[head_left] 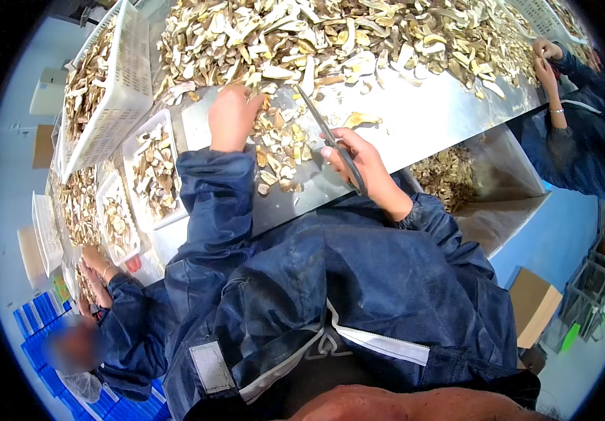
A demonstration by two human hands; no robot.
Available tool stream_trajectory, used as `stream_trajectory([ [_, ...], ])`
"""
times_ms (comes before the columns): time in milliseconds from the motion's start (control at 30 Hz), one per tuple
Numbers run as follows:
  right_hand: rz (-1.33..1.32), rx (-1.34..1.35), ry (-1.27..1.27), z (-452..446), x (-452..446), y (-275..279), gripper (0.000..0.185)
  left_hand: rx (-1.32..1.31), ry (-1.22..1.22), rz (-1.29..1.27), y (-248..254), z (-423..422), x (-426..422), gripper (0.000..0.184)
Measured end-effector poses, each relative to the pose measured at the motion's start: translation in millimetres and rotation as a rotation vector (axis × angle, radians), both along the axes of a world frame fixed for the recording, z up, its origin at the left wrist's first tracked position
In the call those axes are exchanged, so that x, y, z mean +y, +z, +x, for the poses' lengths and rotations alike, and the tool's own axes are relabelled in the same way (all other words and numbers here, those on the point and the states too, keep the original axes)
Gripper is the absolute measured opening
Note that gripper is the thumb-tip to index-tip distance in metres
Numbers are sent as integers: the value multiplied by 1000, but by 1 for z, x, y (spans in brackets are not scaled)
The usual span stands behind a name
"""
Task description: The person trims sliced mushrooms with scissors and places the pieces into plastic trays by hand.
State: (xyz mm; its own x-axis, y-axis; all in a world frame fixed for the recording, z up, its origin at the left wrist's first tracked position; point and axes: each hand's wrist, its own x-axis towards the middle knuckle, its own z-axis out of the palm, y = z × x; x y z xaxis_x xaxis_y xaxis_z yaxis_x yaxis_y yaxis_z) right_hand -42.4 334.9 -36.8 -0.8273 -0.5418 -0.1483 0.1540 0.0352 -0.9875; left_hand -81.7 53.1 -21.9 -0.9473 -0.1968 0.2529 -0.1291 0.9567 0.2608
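Dried mushroom slices [281, 42] lie in a broad heap on the metal table. My left hand [233, 116] is at the heap's near edge, fingers curled down with the thumb to the right; what they hold, if anything, is hidden. In my right hand [364, 165] is a long, thin, dark tweezer-like tool [311, 109], its tip pointing away from me toward the heap. Between my hands small mushroom pieces [281, 144] are scattered near the table edge. One larger yellowish slice [363, 119] lies apart, beyond my right hand.
At left stand a tilted white basket [116, 116] of slices and two white trays [132, 172] [100, 210] with pieces. A lined bin [509, 200] of mushrooms is below the table at right. Co-workers' hands [546, 63] [95, 270] work at both sides.
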Motion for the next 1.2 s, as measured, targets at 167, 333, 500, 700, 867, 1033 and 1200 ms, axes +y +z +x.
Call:
stream_trajectory([
  [167, -13, -5, 2, -1, 1, -1, 33, 23, 3, 201, 7, 4, -13, 30],
  [333, -43, -57, 25, -2, 1, 2, 33, 4, 275, 1144, 22, 39, -35, 26],
  [500, -22, -41, 15, -1, 2, 2, 34, 111, 414, 1580, 21, 59, -35, 14],
  [700, -19, -31, 5, 0, 1, 3, 33, 206, 181, 1961, 17, 82, -43, 14],
  [867, -15, -27, 1, 0, 0, 3, 33, 346, 238, 1694, 19, 123, -106, 18],
  [1033, -27, -49, -13, 2, -1, 3, 34, 231, 498, 1002, 82, 155, -141, 17],
  [1200, 1, -26, -32, 3, -2, 1, 34, -16, 507, 311, 63, 172, -208, 39],
])
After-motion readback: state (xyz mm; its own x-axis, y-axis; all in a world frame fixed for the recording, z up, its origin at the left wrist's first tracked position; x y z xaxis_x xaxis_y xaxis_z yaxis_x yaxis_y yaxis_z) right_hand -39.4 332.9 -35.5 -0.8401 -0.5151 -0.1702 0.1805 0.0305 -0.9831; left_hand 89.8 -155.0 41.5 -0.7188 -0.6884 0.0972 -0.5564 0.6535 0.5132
